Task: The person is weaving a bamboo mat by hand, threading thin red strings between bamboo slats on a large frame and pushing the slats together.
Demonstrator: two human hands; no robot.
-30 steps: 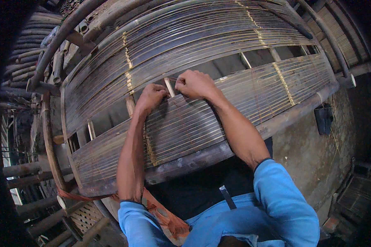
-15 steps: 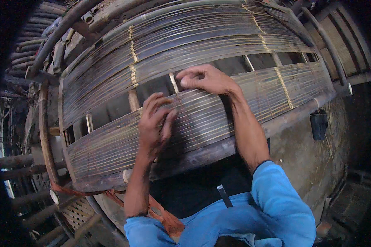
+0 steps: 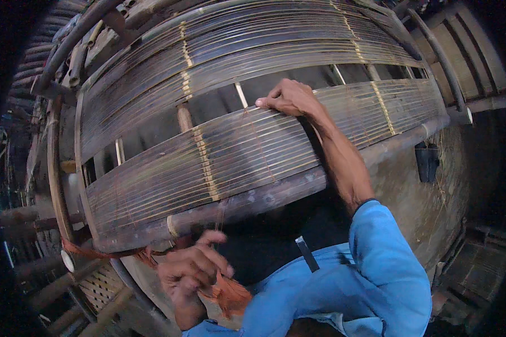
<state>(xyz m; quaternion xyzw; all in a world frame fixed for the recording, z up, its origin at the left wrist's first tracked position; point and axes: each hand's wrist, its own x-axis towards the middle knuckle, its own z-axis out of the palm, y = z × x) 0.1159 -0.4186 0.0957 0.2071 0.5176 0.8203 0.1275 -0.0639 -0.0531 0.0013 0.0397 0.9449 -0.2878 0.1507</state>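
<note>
A long panel of thin, pale parallel strips (image 3: 152, 185) lies over a bamboo frame, crossed by fine reddish threads and yellowish bindings (image 3: 205, 163). My right hand (image 3: 291, 98) rests at the panel's far edge, beside a narrow light slat (image 3: 240, 95). Its thumb and fingers are pinched together; what lies between them is hidden. Lower down, on the near side of the thick bamboo pole (image 3: 253, 199), my left hand (image 3: 191, 268) is raised with curled fingers, slightly blurred. Faint thread-like lines hang above it, but its grip is unclear. Orange cloth (image 3: 230, 295) shows behind that hand.
A second strip panel (image 3: 275, 42) spans the far side, past a dark gap with cross slats. Stacked poles (image 3: 39, 56) stand at the far left. A dark pouch-like object (image 3: 427, 163) hangs at the right near a wall (image 3: 402, 185). A lattice piece (image 3: 98, 289) sits lower left.
My left hand has moved from the panel's far edge down toward me, past the near pole. My right hand has stayed at the edge, its fingers now closer together. The view has shifted slightly.
</note>
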